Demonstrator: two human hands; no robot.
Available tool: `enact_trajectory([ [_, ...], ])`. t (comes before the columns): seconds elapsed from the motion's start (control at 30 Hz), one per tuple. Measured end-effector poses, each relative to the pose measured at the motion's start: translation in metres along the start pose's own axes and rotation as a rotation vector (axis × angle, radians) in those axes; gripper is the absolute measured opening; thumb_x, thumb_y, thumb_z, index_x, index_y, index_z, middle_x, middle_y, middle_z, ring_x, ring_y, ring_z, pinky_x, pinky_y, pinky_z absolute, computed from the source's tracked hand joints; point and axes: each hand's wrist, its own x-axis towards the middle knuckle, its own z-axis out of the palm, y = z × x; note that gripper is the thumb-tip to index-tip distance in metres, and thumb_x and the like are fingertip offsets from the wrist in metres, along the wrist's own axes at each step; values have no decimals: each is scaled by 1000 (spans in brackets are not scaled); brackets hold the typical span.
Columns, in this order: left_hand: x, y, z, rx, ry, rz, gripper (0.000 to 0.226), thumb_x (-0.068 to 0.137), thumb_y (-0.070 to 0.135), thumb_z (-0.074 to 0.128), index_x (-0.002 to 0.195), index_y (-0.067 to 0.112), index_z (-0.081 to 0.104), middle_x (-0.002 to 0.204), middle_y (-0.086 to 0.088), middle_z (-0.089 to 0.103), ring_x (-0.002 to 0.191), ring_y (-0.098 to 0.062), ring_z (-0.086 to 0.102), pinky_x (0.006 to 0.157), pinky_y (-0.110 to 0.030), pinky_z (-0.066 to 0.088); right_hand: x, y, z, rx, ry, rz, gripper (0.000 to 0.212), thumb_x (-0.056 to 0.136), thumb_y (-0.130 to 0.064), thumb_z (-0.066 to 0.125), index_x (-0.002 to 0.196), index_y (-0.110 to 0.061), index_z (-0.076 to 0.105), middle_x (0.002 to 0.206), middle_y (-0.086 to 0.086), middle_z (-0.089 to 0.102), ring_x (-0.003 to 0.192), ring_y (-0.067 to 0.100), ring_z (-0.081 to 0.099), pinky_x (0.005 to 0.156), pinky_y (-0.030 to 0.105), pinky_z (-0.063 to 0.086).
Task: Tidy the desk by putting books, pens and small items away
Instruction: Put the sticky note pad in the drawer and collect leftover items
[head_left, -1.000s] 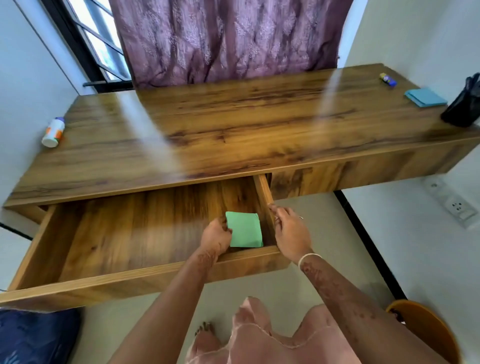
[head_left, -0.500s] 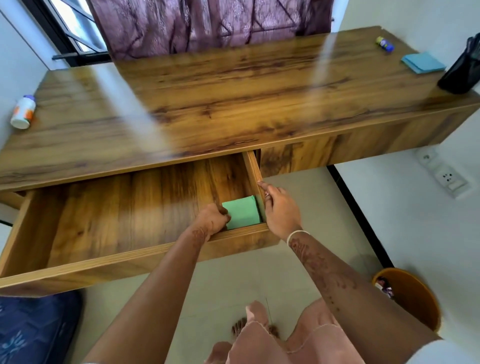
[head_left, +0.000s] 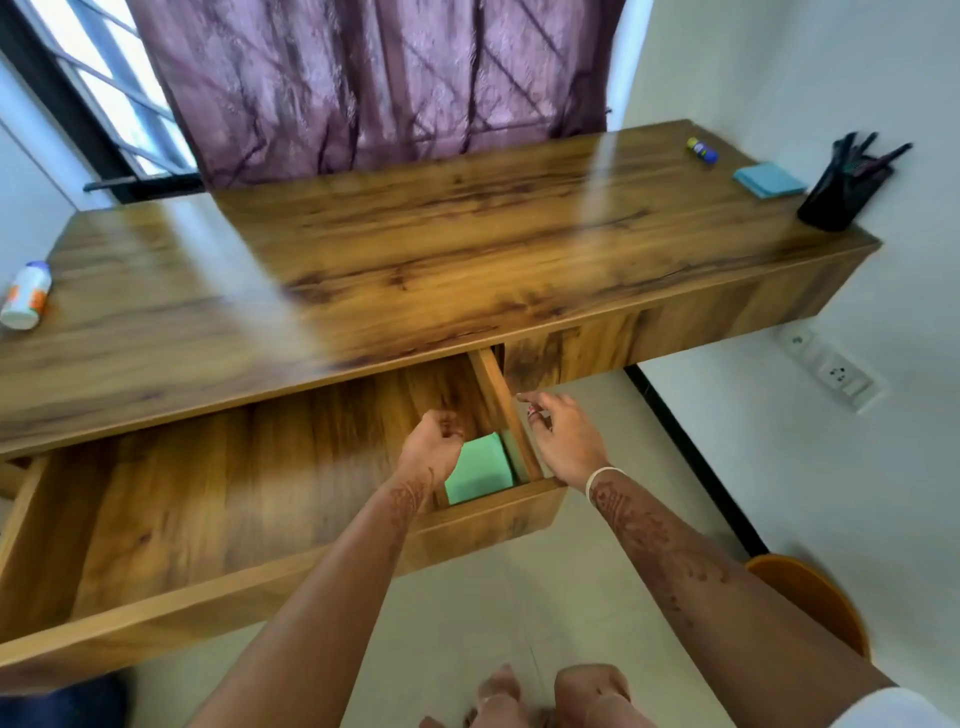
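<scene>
A green pad (head_left: 480, 470) lies in the front right corner of the open wooden drawer (head_left: 218, 608). My left hand (head_left: 434, 447) hovers just above the pad's left side, fingers loosely curled and holding nothing. My right hand (head_left: 563, 439) is lifted over the drawer's right wall, fingers relaxed and spread, also holding nothing. On the desk top (head_left: 415, 260) at the far right lie a blue pad (head_left: 769, 179) and a small blue-and-yellow item (head_left: 702, 150), beside a black pen holder (head_left: 844, 195) with several pens.
A white and orange bottle (head_left: 26, 296) lies on the desk's left end. A purple curtain (head_left: 374, 78) hangs behind the desk. An orange bin (head_left: 810, 597) stands on the floor at the right, below a wall socket (head_left: 836, 371).
Both hands have let go of the green pad and risen from the drawer; the pad stays in the corner. The view has tilted up toward the desk top.
</scene>
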Motion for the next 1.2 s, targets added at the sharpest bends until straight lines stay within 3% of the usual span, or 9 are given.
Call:
enact_trajectory([
  [0.1,4,40,6,-36,-57,138,27,96,8,52,122,14,53,109,-1,62,95,-11,59,72,-15,48,10,3,-20,33,33,30,31,96,-25,51,127,-30,56,122,-2,56,102,17,60,88,32,49],
  [0.23,12,89,23,-46,-41,299,22,94,8,54,116,11,59,94,4,62,90,-11,60,72,-12,46,34,14,-52,44,72,67,32,95,-25,52,127,-24,56,122,0,55,105,21,60,91,33,48],
  [0.37,33,139,47,-52,-49,377,20,94,1,54,111,10,60,97,2,61,82,-3,56,63,0,43,74,29,-88,69,158,56,28,94,-22,52,121,-16,59,119,5,59,108,23,59,94,38,47],
  [0.53,81,202,97,-27,5,418,14,94,13,57,106,19,62,94,7,63,76,2,54,62,-3,41,140,62,-142,-7,291,45,22,97,-31,46,101,-16,62,103,2,63,95,21,60,77,31,46],
  [0.7,127,271,164,-62,52,383,16,96,16,55,112,16,58,94,4,61,73,0,51,55,-1,38,225,112,-209,9,292,87,24,97,-33,46,103,-19,65,104,0,64,96,19,60,82,32,49],
  [0.87,174,318,227,74,10,376,19,95,18,57,113,13,60,112,-3,65,92,-9,56,66,-8,37,295,169,-272,-97,284,100,24,92,-27,52,111,-16,64,116,4,58,109,25,54,93,35,46],
  [0.97,204,337,255,321,-59,386,35,91,24,63,125,18,57,129,-1,56,114,-13,55,87,-11,36,335,203,-304,-206,283,113,30,91,-22,55,120,-14,60,132,5,50,122,26,48,101,35,40],
  [1.07,229,359,276,493,-71,382,50,86,33,67,133,24,53,138,-1,50,128,-17,46,107,-23,35,371,233,-328,-280,275,111,40,93,-22,54,131,-10,53,146,5,41,136,23,36,111,34,32],
  [1.2,257,389,295,590,-70,355,63,83,40,70,140,28,45,149,-3,38,138,-20,36,111,-29,33,416,255,-345,-293,247,159,52,94,-22,57,140,-6,40,155,6,25,144,23,19,114,40,31],
])
